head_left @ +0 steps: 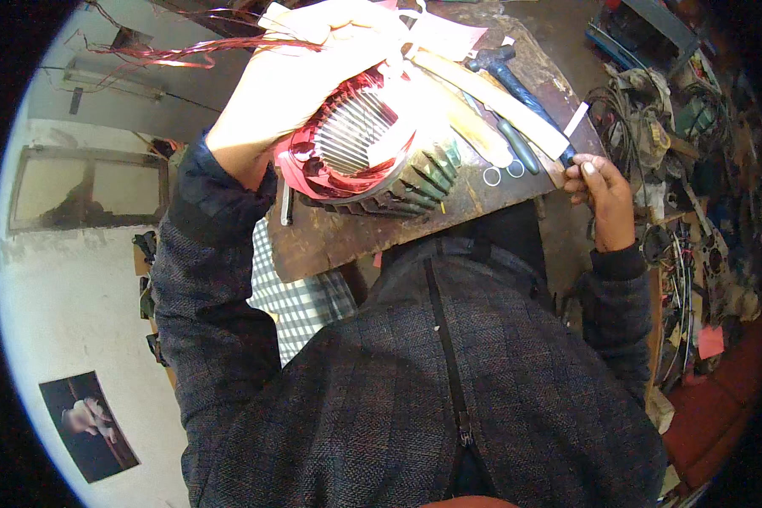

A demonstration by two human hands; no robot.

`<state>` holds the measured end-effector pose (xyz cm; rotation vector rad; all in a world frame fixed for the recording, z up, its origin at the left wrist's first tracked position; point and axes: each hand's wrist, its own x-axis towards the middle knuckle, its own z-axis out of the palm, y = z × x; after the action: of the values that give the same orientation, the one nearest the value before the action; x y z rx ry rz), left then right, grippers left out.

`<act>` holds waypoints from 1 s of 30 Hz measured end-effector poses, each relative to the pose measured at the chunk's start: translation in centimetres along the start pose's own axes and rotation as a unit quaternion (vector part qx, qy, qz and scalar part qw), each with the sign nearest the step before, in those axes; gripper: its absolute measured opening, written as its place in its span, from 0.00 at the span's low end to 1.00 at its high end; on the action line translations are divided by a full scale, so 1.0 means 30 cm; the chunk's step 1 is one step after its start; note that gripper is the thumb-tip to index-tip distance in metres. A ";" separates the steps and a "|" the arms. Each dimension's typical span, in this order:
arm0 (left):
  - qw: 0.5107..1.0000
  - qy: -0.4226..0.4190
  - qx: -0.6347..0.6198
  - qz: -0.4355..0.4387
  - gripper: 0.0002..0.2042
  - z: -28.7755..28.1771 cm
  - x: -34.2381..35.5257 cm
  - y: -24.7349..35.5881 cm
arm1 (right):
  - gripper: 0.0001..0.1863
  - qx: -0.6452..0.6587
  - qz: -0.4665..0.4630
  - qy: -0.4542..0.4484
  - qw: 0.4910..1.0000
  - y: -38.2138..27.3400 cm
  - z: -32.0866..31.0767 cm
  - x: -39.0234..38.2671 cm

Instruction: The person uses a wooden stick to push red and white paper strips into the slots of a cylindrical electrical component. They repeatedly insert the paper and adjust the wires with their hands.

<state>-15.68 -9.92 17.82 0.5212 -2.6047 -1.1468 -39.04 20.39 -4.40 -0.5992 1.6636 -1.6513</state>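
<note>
A motor stator [427,182] with a finned dark body, red windings and pinkish-red liner stands tilted on the worn wooden board. Above its opening, my left hand [313,72] is curled with its fingers closed; glare washes out whatever they grip. Loose red copper wires [186,52] trail leftward from beside this hand. My right hand [603,196] pinches at the board's right edge, where the ends of a pale flat strip [499,106] and a dark-handled hammer [516,85] meet. Which of them, if any, is between its fingers is unclear.
Scissors [516,144] with pale finger rings and a dark-handled tool lie on the board [330,250], near the strip. Cables and machine parts [652,118] are heaped along the right. A checked cloth [300,296] hangs below the board's left side.
</note>
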 end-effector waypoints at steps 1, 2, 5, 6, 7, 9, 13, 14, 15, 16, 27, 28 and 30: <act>1.000 0.017 0.014 -0.004 0.18 0.003 -0.007 -0.002 | 0.15 -0.004 0.000 0.001 1.000 0.000 0.001 -0.002; 0.999 0.033 0.028 -0.008 0.16 0.005 -0.016 0.000 | 0.15 0.000 -0.004 -0.002 1.000 -0.001 0.001 -0.004; 0.994 0.083 0.068 -0.020 0.10 0.003 -0.052 0.027 | 0.13 -0.009 -0.007 0.003 1.000 -0.003 0.007 -0.002; 0.990 0.069 0.100 -0.067 0.10 -0.005 -0.067 0.041 | 0.13 -0.005 -0.008 -0.004 1.000 -0.002 0.011 0.000; 0.983 0.055 0.132 -0.114 0.10 -0.016 -0.086 0.056 | 0.13 -0.003 -0.006 -0.006 1.000 -0.003 0.017 0.002; 0.964 0.000 0.212 -0.161 0.10 -0.029 -0.103 0.068 | 0.13 -0.003 -0.005 -0.010 1.000 -0.001 0.030 0.006; 0.968 -0.064 0.223 -0.096 0.10 -0.029 -0.127 0.031 | 0.14 -0.007 -0.011 -0.021 1.000 0.001 0.062 0.008; 0.973 -0.068 0.210 -0.070 0.10 -0.030 -0.127 0.014 | 0.14 -0.008 -0.012 -0.025 1.000 0.000 0.068 0.008; 0.977 -0.069 0.194 -0.048 0.10 -0.027 -0.129 -0.003 | 0.14 -0.012 -0.008 -0.025 1.000 -0.001 0.075 0.006; 0.981 -0.069 0.180 -0.025 0.10 -0.031 -0.128 -0.017 | 0.14 -0.015 -0.004 -0.025 1.000 -0.003 0.080 0.005; 0.985 -0.101 0.005 0.142 0.10 -0.030 -0.070 -0.083 | 0.14 -0.046 0.002 -0.028 0.999 -0.019 0.099 -0.002; 0.983 -0.105 -0.007 0.151 0.10 -0.029 -0.067 -0.092 | 0.14 -0.050 -0.001 -0.028 0.998 -0.018 0.098 -0.003; 0.979 -0.116 -0.032 0.164 0.10 -0.023 -0.053 -0.108 | 0.14 -0.055 -0.003 -0.030 0.998 -0.017 0.092 -0.007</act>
<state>-13.28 -11.75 15.75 -0.0613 -2.6959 -1.2332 -36.90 18.69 -3.69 -0.7020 1.7185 -1.5377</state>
